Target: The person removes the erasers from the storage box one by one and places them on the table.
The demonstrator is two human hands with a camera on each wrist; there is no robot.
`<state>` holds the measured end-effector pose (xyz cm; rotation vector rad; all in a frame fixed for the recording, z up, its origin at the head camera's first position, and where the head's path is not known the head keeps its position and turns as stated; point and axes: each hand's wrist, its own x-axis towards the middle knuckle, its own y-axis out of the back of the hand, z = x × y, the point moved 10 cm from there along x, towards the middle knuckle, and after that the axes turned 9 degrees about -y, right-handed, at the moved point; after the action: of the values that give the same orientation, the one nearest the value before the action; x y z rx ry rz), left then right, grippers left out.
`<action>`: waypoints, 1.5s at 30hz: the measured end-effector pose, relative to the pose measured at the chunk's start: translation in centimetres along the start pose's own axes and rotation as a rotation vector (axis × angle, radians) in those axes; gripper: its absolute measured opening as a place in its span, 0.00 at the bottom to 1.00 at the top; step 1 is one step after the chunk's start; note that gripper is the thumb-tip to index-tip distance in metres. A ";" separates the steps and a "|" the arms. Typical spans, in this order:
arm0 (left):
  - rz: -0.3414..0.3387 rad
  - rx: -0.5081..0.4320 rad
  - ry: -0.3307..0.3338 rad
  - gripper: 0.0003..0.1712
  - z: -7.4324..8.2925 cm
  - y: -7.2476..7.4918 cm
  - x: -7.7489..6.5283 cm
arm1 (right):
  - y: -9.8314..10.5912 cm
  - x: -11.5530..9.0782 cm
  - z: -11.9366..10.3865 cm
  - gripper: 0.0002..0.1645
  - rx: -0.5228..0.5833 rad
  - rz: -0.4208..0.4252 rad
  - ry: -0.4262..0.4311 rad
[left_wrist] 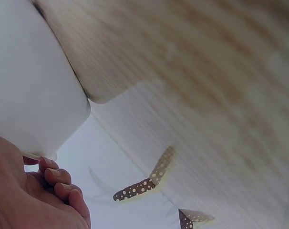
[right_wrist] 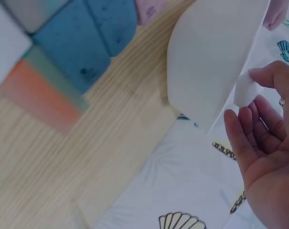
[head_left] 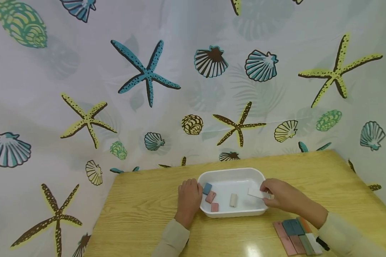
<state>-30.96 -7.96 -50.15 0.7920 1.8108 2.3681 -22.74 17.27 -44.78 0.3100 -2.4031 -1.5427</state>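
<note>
A white plastic tub (head_left: 234,215) stands on the wooden table. My left hand (head_left: 189,200) grips its left rim, with the fingers curled at the edge in the left wrist view. Over the tub's right side, my right hand (head_left: 284,196) pinches a flat white rectangular tile (head_left: 255,192) between thumb and fingers; the right wrist view shows the same tile (right_wrist: 244,90) beside the rim. Inside the tub lie a blue tile (head_left: 207,188), two pink tiles (head_left: 210,196) and a cream block (head_left: 233,200).
Right of the tub, near my right forearm, a group of flat tiles (head_left: 288,227) in pink, blue, orange, green and white lies side by side on the wooden table (head_left: 141,214). Behind the table hangs a white curtain (head_left: 180,32) printed with starfish and shells.
</note>
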 end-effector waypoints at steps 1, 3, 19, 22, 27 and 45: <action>-0.001 0.000 0.000 0.13 0.0 0.0 0.0 | 0.2 -0.4 0.3 0.12 0.012 -0.002 -0.014; -0.006 -0.001 0.001 0.13 0.1 0.0 0.0 | 0.7 -1.3 1.0 0.12 0.031 -0.001 -0.043; -0.012 -0.006 0.011 0.13 0.1 0.2 0.1 | 2.3 -7.8 6.7 0.13 0.139 -0.001 -0.260; -0.010 -0.006 0.012 0.13 0.1 0.2 0.0 | 1.4 -9.2 8.1 0.14 0.179 -0.049 -0.313; -0.007 -0.008 0.011 0.13 0.1 0.3 0.0 | 0.1 -11.3 10.3 0.16 0.213 -0.107 -0.413; -0.009 -0.018 0.017 0.13 0.1 0.1 0.0 | -2.7 -14.9 13.2 0.18 0.252 -0.144 -0.624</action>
<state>-30.91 -7.93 -50.07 0.7621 1.7924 2.3892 -13.07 32.17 -54.13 0.0459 -3.1285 -1.5673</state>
